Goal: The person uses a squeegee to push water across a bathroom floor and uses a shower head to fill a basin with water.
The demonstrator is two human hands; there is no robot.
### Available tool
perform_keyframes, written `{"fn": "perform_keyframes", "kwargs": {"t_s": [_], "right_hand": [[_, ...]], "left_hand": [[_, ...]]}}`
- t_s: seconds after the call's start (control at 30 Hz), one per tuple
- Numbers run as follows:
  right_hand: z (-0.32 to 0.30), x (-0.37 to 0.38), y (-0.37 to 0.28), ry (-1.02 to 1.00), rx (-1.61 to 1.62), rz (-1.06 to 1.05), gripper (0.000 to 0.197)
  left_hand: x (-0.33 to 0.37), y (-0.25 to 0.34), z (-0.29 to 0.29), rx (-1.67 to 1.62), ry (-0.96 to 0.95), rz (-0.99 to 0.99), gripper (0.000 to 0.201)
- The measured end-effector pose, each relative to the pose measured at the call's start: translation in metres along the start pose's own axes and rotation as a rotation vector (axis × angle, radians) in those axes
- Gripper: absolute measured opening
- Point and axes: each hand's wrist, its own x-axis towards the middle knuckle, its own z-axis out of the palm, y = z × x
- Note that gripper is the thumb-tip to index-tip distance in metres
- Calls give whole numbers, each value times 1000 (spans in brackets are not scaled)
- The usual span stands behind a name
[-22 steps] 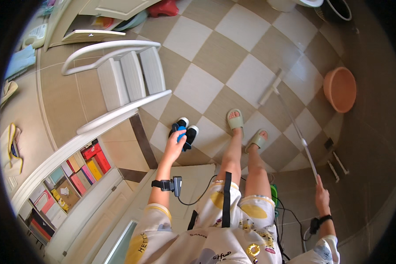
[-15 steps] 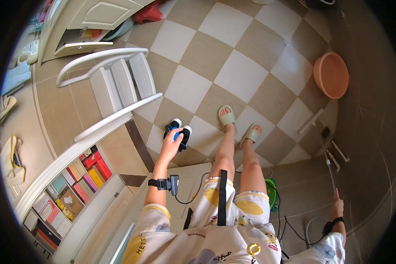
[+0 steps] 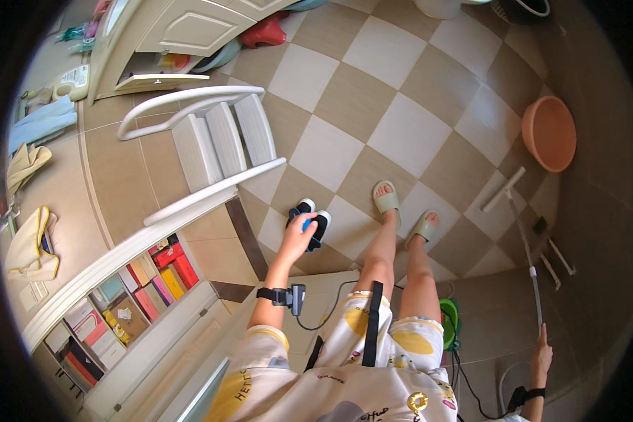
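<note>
My left hand point(image 3: 298, 235) is closed around a pair of small dark shoes point(image 3: 322, 222) with white toes and bright blue parts. Part of the pair is hidden behind my fingers. On the lower right, my right hand point(image 3: 541, 356) grips the grey pole of a long-handled T-shaped floor tool point(image 3: 525, 236). Its narrow white head point(image 3: 503, 190) rests against the tiles, and from this view I cannot tell whether it is a mop or a squeegee. My feet, in green slippers point(image 3: 385, 197), stand between the two hands.
White steps point(image 3: 225, 137) with rails stand at the left. An orange basin point(image 3: 548, 133) leans by the right wall. Near my legs are a green tub point(image 3: 449, 323) and loose cables point(image 3: 464, 376). Pipes point(image 3: 559, 260) stick out low on the right wall. A cabinet door point(image 3: 163, 81) hangs open.
The whole view has shifted, so things appear further right and lower. The floor tool's white head has moved away from me and slightly left across the tiles. Both hands keep their hold.
</note>
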Motion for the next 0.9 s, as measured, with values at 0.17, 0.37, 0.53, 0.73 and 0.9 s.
{"fn": "perform_keyframes", "kwargs": {"t_s": [0.17, 0.37, 0.53, 0.73, 0.9], "right_hand": [[-39, 36, -156, 32, 117, -251, 40], [-14, 147, -374, -104, 234, -534, 45], [-12, 229, -567, -85, 164, -694, 52], [-25, 235, -578, -103, 182, -540, 47], [5, 176, -359, -21, 167, -360, 44]], "left_hand": [[5, 1, -3, -67, 3, 8, 29], [-13, -34, -29, -113, 64, -73, 27], [1, -24, -33, -115, 64, -108, 30], [9, -17, -23, -57, -8, -93, 31], [11, -3, -23, -154, -59, -98, 32]]}}
